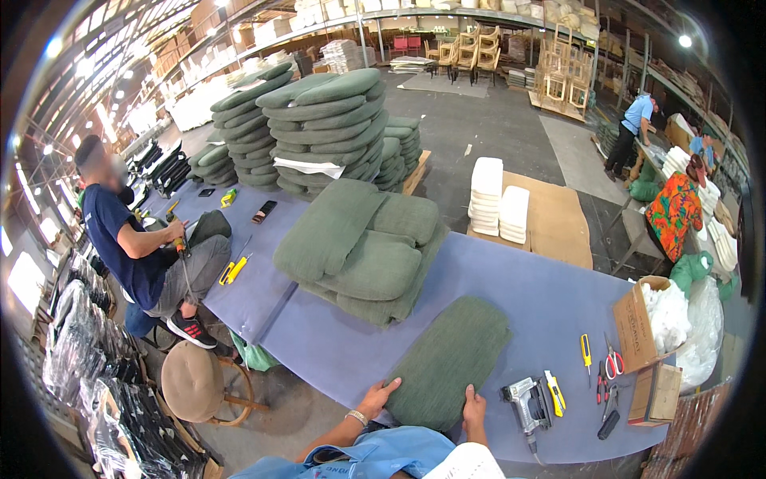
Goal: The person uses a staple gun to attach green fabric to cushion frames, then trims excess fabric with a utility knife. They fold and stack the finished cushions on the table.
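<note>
A dark green upholstered cushion (451,359) lies on the blue-covered table (550,307) right in front of me. My left hand (375,399) grips its near left edge, thumb near the top face. On the near right side my right hand (474,407) holds the edge, fingers partly hidden. A pile of similar green cushions (375,263) sits just beyond. To the right of my right hand lie a pneumatic staple gun (527,409) and a yellow utility knife (554,393).
A screwdriver (586,355), red-handled scissors (613,365) and a carton of white stuffing (638,323) occupy the right end. Tall cushion stacks (327,128) stand at the far left. A seated co-worker (128,231) handles a power tool beside a round stool (193,382).
</note>
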Tool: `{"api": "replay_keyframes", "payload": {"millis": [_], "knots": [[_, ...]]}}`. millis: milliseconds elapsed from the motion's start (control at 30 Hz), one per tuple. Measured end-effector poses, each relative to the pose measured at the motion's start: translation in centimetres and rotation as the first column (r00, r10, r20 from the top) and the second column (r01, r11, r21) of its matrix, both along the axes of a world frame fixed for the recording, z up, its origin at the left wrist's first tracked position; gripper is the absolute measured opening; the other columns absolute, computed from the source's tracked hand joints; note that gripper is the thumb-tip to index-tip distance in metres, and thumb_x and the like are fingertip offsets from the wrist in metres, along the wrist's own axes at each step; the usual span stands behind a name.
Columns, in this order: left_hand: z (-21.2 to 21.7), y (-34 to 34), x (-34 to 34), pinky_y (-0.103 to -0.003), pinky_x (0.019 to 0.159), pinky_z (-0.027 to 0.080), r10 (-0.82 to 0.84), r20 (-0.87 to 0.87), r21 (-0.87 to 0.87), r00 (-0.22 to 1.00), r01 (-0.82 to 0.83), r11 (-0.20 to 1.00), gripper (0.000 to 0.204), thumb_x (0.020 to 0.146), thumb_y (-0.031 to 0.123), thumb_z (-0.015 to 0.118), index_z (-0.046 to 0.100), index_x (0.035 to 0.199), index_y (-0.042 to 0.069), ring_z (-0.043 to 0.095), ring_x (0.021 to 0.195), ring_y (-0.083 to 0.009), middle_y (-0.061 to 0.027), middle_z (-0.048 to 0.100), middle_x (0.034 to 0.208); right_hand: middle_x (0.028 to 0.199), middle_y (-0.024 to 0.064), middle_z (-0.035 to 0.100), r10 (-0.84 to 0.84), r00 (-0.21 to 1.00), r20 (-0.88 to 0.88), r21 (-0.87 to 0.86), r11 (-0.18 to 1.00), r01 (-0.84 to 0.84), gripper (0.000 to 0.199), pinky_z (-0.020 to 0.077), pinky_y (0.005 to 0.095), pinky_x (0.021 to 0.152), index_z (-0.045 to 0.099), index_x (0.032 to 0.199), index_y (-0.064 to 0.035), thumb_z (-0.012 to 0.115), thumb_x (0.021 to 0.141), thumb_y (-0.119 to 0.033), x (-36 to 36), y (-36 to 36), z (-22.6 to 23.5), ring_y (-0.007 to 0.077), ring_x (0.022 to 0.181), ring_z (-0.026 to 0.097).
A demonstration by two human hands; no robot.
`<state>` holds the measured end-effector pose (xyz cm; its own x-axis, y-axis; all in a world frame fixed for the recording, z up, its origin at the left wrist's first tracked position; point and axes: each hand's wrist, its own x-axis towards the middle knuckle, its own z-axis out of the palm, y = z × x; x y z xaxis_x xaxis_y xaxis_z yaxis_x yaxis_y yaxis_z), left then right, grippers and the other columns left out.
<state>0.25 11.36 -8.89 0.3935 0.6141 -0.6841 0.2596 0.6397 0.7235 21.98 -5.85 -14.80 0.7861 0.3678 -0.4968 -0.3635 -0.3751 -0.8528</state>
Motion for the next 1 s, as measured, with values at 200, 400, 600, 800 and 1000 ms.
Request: {"api": "replay_keyframes", "payload": {"millis": [200, 400, 600, 800, 1000], "knots": [[6.8, -0.1, 1.6, -0.045, 0.099, 0.054, -0.204, -0.256, 0.449, 0.945, 0.303, 0.841, 0.091, 0.089, 0.058, 0.077, 0.052, 0.142, -0.011, 0.069, 0.116, -0.0356, -0.0288, 0.07, 0.123, 0.113, 0.0133, 0.067, -0.069, 0.973, -0.221, 0.152, 0.983, 0.104, 0.054, 0.0514, 0.0429, 0.079, 0.061, 0.122, 0.0, 0.06, 0.104, -0.05, 0.0, -0.3, 0.7, 0.0244, 0.087, 0.064], [15.2, -0.9, 3.8, -0.051, 0.096, 0.054, -0.259, -0.382, 0.659, 0.887, 0.459, 0.596, 0.088, 0.089, 0.054, 0.076, 0.048, 0.145, -0.008, 0.066, 0.114, -0.0491, -0.035, 0.068, 0.12, 0.158, 0.0181, 0.046, 0.139, 0.826, -0.547, 0.464, 0.871, 0.161, 0.079, 0.039, 0.0525, 0.119, 0.039, 0.158, -0.0039, 0.05, 0.104, -0.062, -0.8, 0.7, 5.0, 0.0365, 0.144, 0.047], [14.4, -2.6, 5.8, -0.052, 0.098, 0.054, -0.343, -0.369, 0.776, 0.864, 0.489, 0.399, 0.093, 0.093, 0.04, 0.073, 0.025, 0.161, -0.002, 0.063, 0.116, -0.0507, -0.035, 0.052, 0.144, 0.154, 0.018, 0.05, 0.116, 0.805, -0.582, 0.52, 0.815, 0.258, 0.081, 0.0424, 0.0533, 0.115, 0.041, 0.156, -0.0042, 0.049, 0.103, -0.066, -2.0, 1.7, 5.4, 0.0369, 0.14, 0.05], [15.2, -0.3, 4.6, -0.051, 0.101, 0.053, -0.453, -0.217, 0.768, 0.865, 0.438, 0.467, 0.089, 0.095, 0.032, 0.072, 0.022, 0.163, 0.002, 0.06, 0.124, -0.0479, -0.0335, 0.048, 0.149, 0.153, 0.018, 0.051, 0.099, 0.913, -0.396, 0.619, 0.763, 0.185, 0.08, 0.0491, 0.049, 0.109, 0.04, 0.156, -0.0023, 0.048, 0.105, -0.063, -4.3, 3.4, 7.7, 0.0356, 0.134, 0.056], [20.9, 5.2, -0.4, -0.049, 0.098, 0.057, -0.417, 0.075, 0.958, 0.906, 0.05, 0.282, 0.084, 0.097, 0.026, 0.071, 0.024, 0.164, 0.007, 0.061, 0.128, -0.0425, -0.0241, 0.044, 0.158, 0.157, 0.0176, 0.046, 0.083, 0.997, -0.005, 0.662, 0.747, -0.059, 0.077, 0.0435, 0.0471, 0.115, 0.035, 0.158, -0.0009, 0.044, 0.108, -0.058, -2.9, 12.1, 16.9, 0.0331, 0.14, 0.051]]}}
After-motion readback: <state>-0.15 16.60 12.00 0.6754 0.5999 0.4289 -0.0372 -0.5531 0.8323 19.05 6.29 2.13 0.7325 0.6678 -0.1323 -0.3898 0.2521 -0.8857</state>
